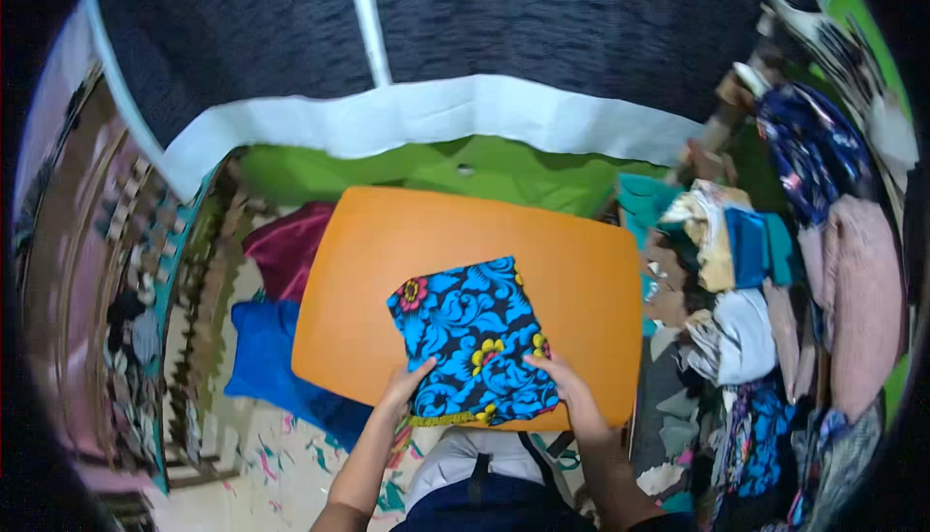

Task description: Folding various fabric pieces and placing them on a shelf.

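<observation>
A piece of blue and black patterned fabric [465, 338] with yellow and pink flowers lies over the near part of an orange table [426, 222]. Its near edge carries a strip of yellowish trim. My left hand [405, 387] grips the fabric's left edge, thumb on top and fingers hidden beneath. On the opposite edge, my right hand [564, 379] pinches the cloth the same way. The fabric looks mostly flat, with its far left corner angled.
Blue cloth [266, 348] and maroon cloth [295, 246] hang left of the table. Heaped fabrics [741, 338] crowd the right side. Colourful scraps [266, 459] litter the floor. A rack of spools [136, 241] stands at the far left, before a green wall [407, 169].
</observation>
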The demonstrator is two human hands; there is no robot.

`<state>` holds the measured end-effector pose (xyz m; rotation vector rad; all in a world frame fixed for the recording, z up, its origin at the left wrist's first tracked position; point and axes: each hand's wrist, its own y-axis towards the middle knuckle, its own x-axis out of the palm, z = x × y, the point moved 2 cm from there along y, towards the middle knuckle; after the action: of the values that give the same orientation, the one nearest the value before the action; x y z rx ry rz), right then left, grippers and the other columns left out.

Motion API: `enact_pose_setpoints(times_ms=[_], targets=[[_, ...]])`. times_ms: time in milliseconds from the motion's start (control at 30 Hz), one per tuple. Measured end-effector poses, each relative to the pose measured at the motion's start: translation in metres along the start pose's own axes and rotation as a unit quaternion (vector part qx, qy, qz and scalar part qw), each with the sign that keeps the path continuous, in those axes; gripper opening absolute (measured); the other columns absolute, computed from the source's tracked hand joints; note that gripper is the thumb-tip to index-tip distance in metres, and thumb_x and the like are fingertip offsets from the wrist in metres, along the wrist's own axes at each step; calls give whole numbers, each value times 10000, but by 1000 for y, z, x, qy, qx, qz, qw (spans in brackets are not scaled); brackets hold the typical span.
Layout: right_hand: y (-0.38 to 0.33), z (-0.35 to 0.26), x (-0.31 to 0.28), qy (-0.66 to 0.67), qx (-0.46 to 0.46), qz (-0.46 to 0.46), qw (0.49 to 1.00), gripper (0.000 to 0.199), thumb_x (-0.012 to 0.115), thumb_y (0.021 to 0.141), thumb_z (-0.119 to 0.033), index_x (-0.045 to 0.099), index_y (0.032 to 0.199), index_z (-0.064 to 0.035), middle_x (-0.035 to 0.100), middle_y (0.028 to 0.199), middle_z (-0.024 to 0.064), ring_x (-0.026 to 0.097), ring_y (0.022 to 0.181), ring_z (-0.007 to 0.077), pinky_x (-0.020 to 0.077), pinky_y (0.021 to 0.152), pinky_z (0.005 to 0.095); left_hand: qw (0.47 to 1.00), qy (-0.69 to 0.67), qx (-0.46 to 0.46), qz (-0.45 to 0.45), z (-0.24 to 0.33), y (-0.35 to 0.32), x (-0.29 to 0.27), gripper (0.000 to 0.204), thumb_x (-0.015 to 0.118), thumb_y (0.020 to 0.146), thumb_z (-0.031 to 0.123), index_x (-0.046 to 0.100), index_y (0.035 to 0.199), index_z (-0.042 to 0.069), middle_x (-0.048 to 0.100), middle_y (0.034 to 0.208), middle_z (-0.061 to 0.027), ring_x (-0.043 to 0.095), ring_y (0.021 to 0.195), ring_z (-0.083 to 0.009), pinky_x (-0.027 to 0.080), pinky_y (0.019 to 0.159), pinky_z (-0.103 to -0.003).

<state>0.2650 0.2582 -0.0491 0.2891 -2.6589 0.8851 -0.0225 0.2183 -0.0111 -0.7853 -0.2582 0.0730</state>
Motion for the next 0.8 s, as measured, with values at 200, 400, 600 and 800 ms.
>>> enact_pose_setpoints(times_ms=[200,400,600,800], targets=[[-59,-37,60,-57,23,177,982,791,755,664,-177,319,1314,-64,347,1351,93,339,1238,201,304,1000,353,970,-22,-132,-204,39,25,-34,557,636,809,262,379,1268,80,534,1172,-85,561,1010,-197,500,828,-378],[-86,-19,167,204,-65,181,960,534,667,755,-120,437,1227,-23,575,1107,83,580,960,211,462,849,371,893,2,-198,-405,90,69,-78,550,623,820,232,366,1276,64,533,1169,-100,556,1017,-209,475,868,-375],[-116,20,308,206,-259,288,898,525,679,726,-69,465,1203,-30,589,1077,83,575,965,203,461,855,367,824,87,-54,-557,159,64,-112,506,637,794,135,413,1232,20,539,1154,-106,557,989,-215,461,859,-363],[-145,51,424,126,-453,423,775,709,709,570,49,454,1226,-38,561,1128,49,525,1041,194,391,916,332,705,131,84,-692,214,15,-124,594,688,748,107,390,1257,42,543,1144,-92,535,1017,-196,447,875,-360]])
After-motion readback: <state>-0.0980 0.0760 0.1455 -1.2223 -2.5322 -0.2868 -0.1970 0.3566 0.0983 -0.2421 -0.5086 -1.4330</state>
